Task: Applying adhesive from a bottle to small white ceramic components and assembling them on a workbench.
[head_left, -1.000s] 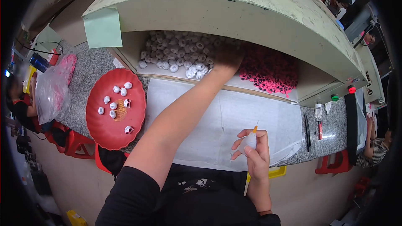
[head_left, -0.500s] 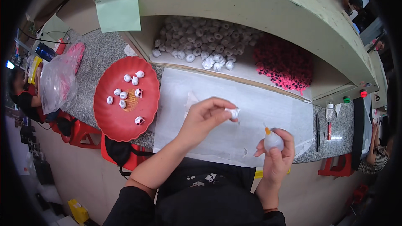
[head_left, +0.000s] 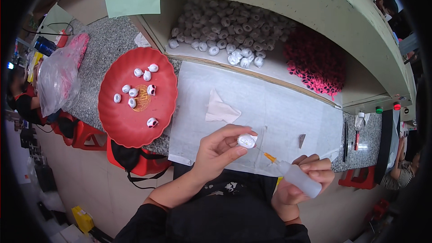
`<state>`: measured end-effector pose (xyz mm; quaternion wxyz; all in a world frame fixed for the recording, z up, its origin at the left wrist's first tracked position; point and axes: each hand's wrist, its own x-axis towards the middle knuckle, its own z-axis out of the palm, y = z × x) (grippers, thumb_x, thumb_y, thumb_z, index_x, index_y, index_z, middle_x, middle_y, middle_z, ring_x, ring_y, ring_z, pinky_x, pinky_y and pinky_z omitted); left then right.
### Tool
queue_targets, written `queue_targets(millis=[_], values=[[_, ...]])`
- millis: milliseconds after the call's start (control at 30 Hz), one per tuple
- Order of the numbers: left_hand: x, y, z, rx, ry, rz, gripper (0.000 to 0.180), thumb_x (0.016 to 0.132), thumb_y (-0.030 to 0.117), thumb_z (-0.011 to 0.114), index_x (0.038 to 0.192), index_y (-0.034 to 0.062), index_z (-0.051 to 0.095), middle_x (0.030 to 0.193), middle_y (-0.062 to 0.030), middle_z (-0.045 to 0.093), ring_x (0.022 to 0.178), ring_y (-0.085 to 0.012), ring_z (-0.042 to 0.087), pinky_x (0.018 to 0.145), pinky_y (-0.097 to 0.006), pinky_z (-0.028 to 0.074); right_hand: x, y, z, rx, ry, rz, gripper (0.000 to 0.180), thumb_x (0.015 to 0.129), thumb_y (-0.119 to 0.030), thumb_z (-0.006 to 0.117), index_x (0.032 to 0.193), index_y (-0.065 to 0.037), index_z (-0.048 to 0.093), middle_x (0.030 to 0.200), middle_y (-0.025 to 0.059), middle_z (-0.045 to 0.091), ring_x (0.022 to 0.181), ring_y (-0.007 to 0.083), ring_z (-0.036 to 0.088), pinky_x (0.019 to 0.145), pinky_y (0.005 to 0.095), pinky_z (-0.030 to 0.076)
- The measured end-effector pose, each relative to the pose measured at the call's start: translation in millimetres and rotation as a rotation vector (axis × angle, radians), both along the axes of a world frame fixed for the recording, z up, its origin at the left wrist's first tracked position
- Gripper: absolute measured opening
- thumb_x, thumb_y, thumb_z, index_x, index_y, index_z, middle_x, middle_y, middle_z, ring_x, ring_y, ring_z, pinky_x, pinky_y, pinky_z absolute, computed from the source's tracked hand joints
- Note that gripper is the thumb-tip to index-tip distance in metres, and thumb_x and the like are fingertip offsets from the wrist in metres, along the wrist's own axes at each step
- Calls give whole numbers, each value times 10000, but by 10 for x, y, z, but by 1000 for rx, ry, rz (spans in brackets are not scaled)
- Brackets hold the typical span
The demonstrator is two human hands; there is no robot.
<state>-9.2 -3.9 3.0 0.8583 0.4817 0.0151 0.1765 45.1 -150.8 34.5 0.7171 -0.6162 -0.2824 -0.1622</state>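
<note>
The left hand (head_left: 220, 148) pinches a small white piece (head_left: 246, 141) between thumb and fingers. Just to its right, the right hand (head_left: 288, 192) is wrapped around a squeeze bottle (head_left: 299, 179), its orange needle tip (head_left: 270, 157) aimed at the piece; whether they touch is unclear. Left of the left hand, a red tray (head_left: 119, 123) holds nine pieces; two show dark patches, apparently further along. Beyond the hand, a large white pile (head_left: 234, 27) looks unworked, beside a pink-and-black pile (head_left: 315, 63).
</note>
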Motion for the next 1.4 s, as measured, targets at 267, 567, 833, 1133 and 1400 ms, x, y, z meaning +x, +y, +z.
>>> queue_targets(millis=[267,567,833,1133,1400], values=[[-10,-18,72,-144,74,-71,373,736,12,552,1078,-29,409,997,-156,519,929,-184,518,828,-334,421,-52,4,32,-97,-121,71,483,611,-372,709,825,-98,375,775,32,399,562,98,388,448,190,326],[-5,-30,67,-118,74,-84,354,734,12,555,1060,-23,420,990,-153,520,912,-175,521,825,-334,421,-61,-18,53,-117,-105,104,485,599,-345,720,826,-102,368,780,24,396,576,102,393,468,203,340],[-5,-38,82,-124,80,-55,353,729,17,558,1054,-21,424,983,-154,521,911,-180,522,823,-338,423,-66,-58,91,-151,-101,171,459,609,-313,720,819,-98,374,779,27,398,572,103,388,468,207,342],[-5,-39,88,-153,73,-83,356,722,0,550,1054,-27,422,988,-158,521,909,-184,527,823,-331,423,-66,12,8,-58,-143,14,437,643,-310,701,818,-90,366,771,34,382,562,99,364,453,201,319],[-2,-48,103,-157,80,-98,346,723,-19,539,1050,-26,425,991,-153,522,915,-179,523,829,-332,420,-74,6,33,-104,-120,41,445,637,-316,702,829,-101,363,779,24,383,564,98,367,459,204,328]])
